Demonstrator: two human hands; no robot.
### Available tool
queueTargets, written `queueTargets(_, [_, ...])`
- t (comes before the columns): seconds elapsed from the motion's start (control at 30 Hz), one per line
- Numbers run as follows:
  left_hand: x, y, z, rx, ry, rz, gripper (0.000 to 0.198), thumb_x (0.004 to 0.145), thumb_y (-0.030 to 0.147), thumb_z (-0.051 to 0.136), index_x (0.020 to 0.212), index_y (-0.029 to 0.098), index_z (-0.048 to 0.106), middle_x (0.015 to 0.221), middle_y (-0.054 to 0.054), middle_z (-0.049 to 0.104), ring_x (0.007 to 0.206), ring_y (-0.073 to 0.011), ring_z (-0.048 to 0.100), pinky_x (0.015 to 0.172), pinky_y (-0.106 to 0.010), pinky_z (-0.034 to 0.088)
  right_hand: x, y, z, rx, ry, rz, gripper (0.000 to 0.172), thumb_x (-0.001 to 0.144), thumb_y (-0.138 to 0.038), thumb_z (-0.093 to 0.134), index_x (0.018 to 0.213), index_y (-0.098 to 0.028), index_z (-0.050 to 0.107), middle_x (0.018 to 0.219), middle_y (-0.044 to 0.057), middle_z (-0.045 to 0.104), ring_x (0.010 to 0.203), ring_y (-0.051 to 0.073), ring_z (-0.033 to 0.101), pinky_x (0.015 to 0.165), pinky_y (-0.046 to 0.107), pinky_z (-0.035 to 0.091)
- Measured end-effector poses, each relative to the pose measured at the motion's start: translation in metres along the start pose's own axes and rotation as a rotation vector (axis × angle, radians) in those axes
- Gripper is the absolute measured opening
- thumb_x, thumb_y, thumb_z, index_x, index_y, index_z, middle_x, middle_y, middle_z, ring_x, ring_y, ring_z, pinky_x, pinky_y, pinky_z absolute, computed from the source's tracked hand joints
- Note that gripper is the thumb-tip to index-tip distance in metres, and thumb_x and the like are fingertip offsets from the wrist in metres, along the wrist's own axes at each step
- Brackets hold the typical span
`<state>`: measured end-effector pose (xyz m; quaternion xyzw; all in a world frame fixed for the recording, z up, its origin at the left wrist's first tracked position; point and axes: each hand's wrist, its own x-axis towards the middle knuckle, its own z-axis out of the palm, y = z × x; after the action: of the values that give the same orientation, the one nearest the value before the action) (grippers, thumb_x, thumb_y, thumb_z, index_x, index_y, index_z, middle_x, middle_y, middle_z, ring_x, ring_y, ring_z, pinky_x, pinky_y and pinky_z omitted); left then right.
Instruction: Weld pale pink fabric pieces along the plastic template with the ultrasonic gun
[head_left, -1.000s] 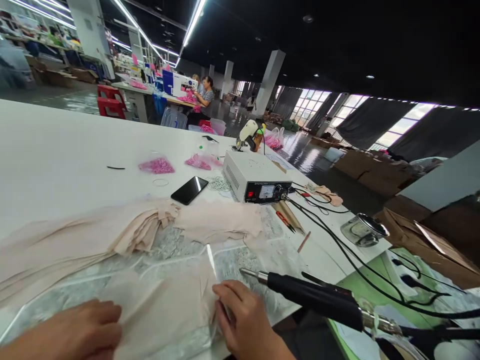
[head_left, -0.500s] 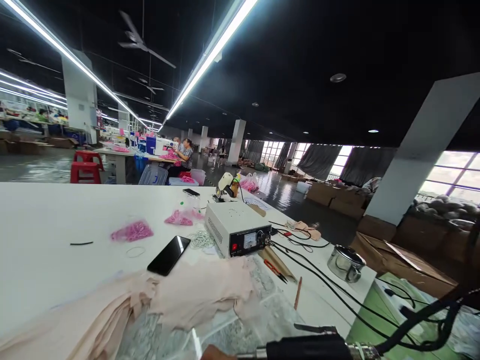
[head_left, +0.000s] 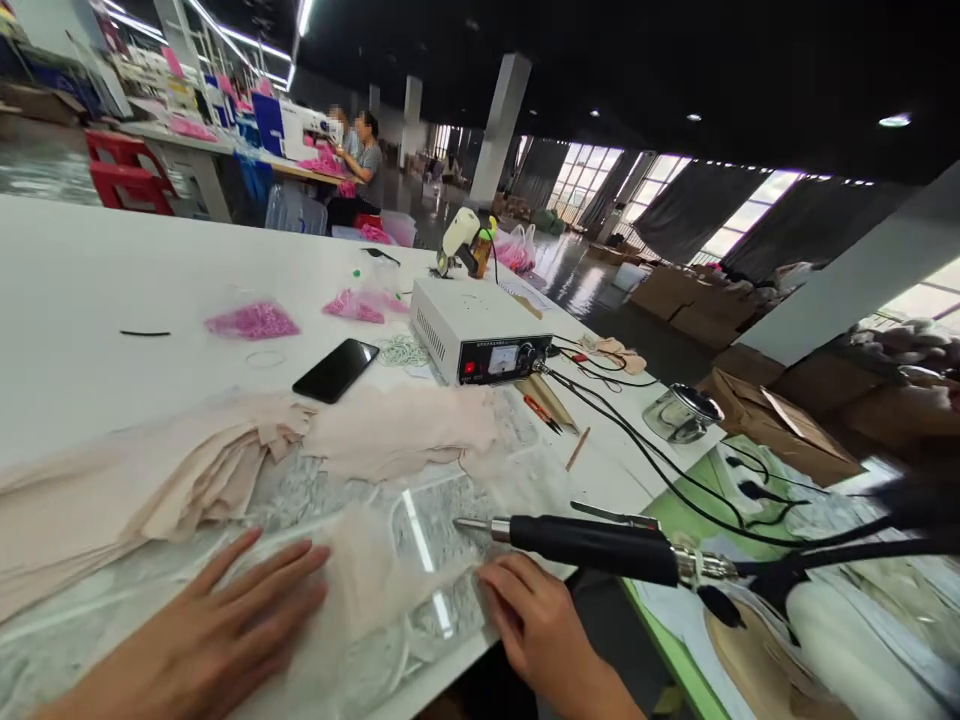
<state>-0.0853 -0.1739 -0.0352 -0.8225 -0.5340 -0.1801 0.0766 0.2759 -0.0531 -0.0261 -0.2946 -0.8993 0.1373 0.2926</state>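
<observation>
My left hand (head_left: 232,610) lies with its fingers stretched out at the left end of a thin beige fabric piece (head_left: 367,570), on a clear sheet (head_left: 457,500) over the table. At the fabric's right end, my right hand (head_left: 536,625) has its fingertips pinched together on the edge. Just beyond that hand, a black handheld tool (head_left: 592,545) with a pointed metal tip aims left, its tip above the sheet. Its cable runs off to the right. Stacked beige fabric pieces (head_left: 210,470) lie farther up on the left and middle.
A white power box (head_left: 480,325) with a meter and cables stands mid-table. Near it are a phone (head_left: 336,370), orange-handled thread snips (head_left: 541,412), bags of pink bits (head_left: 255,320) and a lidded glass pot (head_left: 681,412). Two people sit at sewing machines beyond.
My view has tipped downward, so the table sits higher in the picture. Both hands now show fully, where before only a finger showed near the tool's tip.
</observation>
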Motion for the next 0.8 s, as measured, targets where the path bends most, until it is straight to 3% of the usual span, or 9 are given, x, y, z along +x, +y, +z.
queueTargets(0.1, [0.027, 0.001, -0.011, -0.067, -0.029, 0.213, 0.052, 0.104, 0.033, 0.053, 0.153, 0.044, 0.046, 0.151, 0.007, 0.057, 0.135, -0.0181, 0.059, 0.130, -0.040, 0.011, 0.000, -0.008, -0.005, -0.019, -0.020, 0.008, 0.032, 0.098, -0.012, 0.049, 0.125, -0.020, 0.064, 0.098, 0.012, 0.075, 0.084, 0.023, 0.074, 0.074, 0.033, 0.063])
queueTargets(0.3, [0.061, 0.007, -0.013, -0.059, -0.132, 0.348, 0.060, 0.105, 0.038, 0.056, 0.161, 0.040, 0.034, 0.154, 0.005, 0.053, 0.137, -0.0189, 0.058, 0.121, -0.031, 0.036, 0.016, -0.019, 0.002, -0.113, -0.018, 0.009, 0.033, 0.096, -0.019, 0.054, 0.127, -0.016, 0.065, 0.088, 0.011, 0.074, 0.070, 0.023, 0.072, 0.062, 0.032, 0.059])
queueTargets(0.43, [0.059, 0.004, -0.007, 0.028, -0.074, 0.408, 0.058, 0.106, 0.040, 0.055, 0.160, 0.034, 0.037, 0.153, 0.003, 0.055, 0.137, -0.0181, 0.058, 0.121, -0.028, 0.034, 0.022, -0.018, 0.007, -0.086, -0.002, 0.076, 0.015, 0.094, -0.017, 0.053, 0.097, -0.019, 0.068, 0.080, 0.006, 0.073, 0.065, 0.020, 0.070, 0.060, 0.029, 0.054])
queueTargets(0.53, [0.053, 0.001, -0.003, 0.003, -0.086, 0.376, 0.058, 0.105, 0.041, 0.057, 0.159, 0.038, 0.038, 0.149, 0.005, 0.059, 0.137, -0.0184, 0.058, 0.121, -0.029, 0.034, 0.023, -0.016, 0.005, -0.060, 0.014, 0.114, 0.020, 0.095, -0.015, 0.050, 0.080, -0.022, 0.061, 0.071, 0.003, 0.067, 0.058, 0.017, 0.064, 0.055, 0.026, 0.048])
queueTargets(0.7, [0.048, -0.002, -0.002, -0.034, -0.120, 0.335, 0.058, 0.104, 0.043, 0.057, 0.158, 0.043, 0.037, 0.149, 0.007, 0.060, 0.135, -0.0188, 0.059, 0.119, -0.030, 0.038, 0.016, -0.013, -0.005, -0.011, 0.040, 0.108, 0.022, 0.096, -0.015, 0.047, 0.082, -0.023, 0.062, 0.072, 0.003, 0.065, 0.062, 0.017, 0.063, 0.057, 0.026, 0.049])
queueTargets(0.8, [0.051, -0.002, -0.003, -0.032, -0.115, 0.343, 0.055, 0.105, 0.043, 0.055, 0.158, 0.042, 0.039, 0.150, 0.006, 0.058, 0.137, -0.0194, 0.058, 0.118, -0.030, 0.040, 0.014, -0.015, -0.003, 0.014, 0.043, 0.100, 0.019, 0.096, -0.016, 0.049, 0.099, -0.022, 0.067, 0.079, 0.006, 0.069, 0.066, 0.017, 0.066, 0.061, 0.026, 0.053])
